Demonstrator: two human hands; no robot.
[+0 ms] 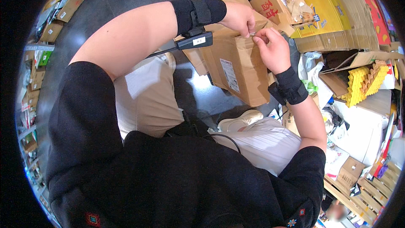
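Observation:
A brown cardboard box (238, 65) with a white label (230, 76) on its side stands in front of me, slightly tilted in view. Both my hands meet at its upper edge. My left hand (238, 18) reaches in from the left, fingers bent down and pinched together against the top of the box. Close beside it, my right hand (273, 50) pinches with thumb and forefinger at the same edge. Something thin and pale shows between the fingertips, too small to name. Black bands wrap both wrists.
An open carton (274, 6) with crumpled brown paper stands beyond the box, near a large yellow carton (325, 4). Yellow egg-crate trays (365, 82) and plastic bags (310, 69) lie to the right. Shelves with parcels (38, 76) line the far left. My shoe (240, 120) is close below the box.

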